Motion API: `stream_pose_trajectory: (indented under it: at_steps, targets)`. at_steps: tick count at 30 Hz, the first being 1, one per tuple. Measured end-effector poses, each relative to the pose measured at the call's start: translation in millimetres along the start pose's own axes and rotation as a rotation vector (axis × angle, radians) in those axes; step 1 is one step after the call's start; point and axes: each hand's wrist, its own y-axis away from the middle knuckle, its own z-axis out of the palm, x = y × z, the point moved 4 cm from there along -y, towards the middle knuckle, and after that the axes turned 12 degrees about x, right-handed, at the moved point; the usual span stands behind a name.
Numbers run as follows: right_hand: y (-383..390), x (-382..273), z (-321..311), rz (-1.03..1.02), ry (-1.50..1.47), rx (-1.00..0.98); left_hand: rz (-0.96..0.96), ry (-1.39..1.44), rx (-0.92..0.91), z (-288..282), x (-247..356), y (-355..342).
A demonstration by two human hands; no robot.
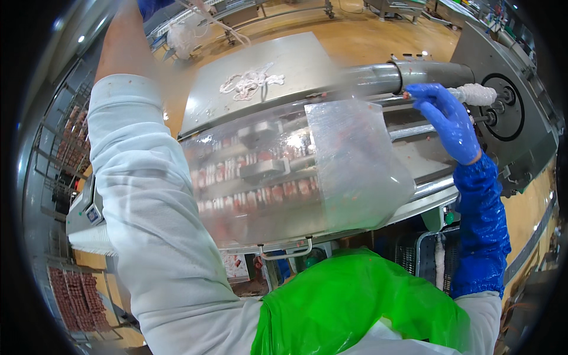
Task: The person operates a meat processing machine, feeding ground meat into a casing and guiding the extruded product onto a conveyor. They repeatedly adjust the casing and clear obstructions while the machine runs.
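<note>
My left arm reaches to the top edge, where my blue-gloved left hand (148, 8) is mostly cut off beside pale hanging casing strands (228, 29); its fingers are hidden. My blue-gloved right hand (441, 115) has its fingers closed round the tip of a thin steel tube (408, 96), which carries gathered white casing (476, 93). Below and left, a clear cover (355, 165) overlies rows of pink-and-white pieces in the steel machine (516, 160). A loose pile of white casing (251, 80) lies on the steel top (302, 53).
Racks of sausages (74, 296) stand at the far left. A black crate (425, 266) with a white casing length is under the machine on the right, near my green apron. Steel tables (396, 9) and yellow floor (367, 35) lie beyond.
</note>
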Motion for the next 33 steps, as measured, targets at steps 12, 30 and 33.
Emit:
stream_pose_trajectory:
  at_steps: [12,30,33]
  targets:
    - [72.9,55.9,-120.5,-0.006,0.411,0.357,0.495,-1.688,-0.466,121.8,-124.7,32.1]
    - [-56.6,124.1,-133.4,-0.626,1.150,-0.079,0.561,-1.012,-0.760,420.2,-75.8,256.7]
    - [-44.6,101.9,-124.3,-0.933,0.961,0.165,0.520,-0.952,-0.656,414.1,-83.5,260.0]
